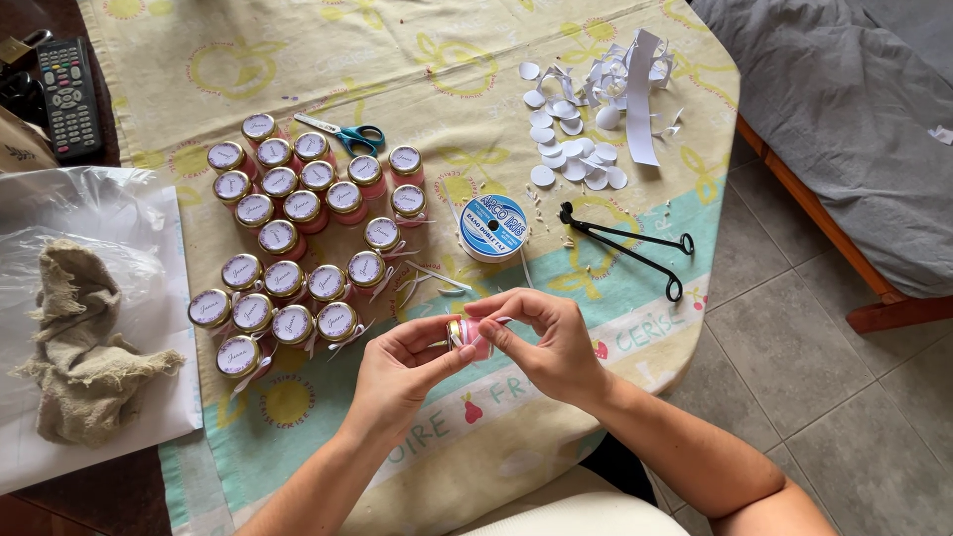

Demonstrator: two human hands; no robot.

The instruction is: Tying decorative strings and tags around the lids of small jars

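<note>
My left hand point(402, 369) and my right hand point(541, 342) meet over the table's near edge, both pinching one small pink jar point(470, 338) with a gold lid, held on its side. A thin white ribbon runs around the jar under my right fingers. To the left of my hands stand several matching pink jars point(288, 238) with gold lids and round white labels, some tied with white ribbon. A blue-and-white ribbon spool point(493, 226) lies just beyond my hands, its ribbon trailing toward the jar.
Black long-handled scissors point(625, 248) lie right of the spool. White paper discs and scraps point(586, 129) sit at the far right, teal-handled scissors point(349, 134) behind the jars. A burlap cloth on plastic point(84, 342) and a remote control point(68, 94) are at left. The patterned tablecloth point(437, 60) covers the table.
</note>
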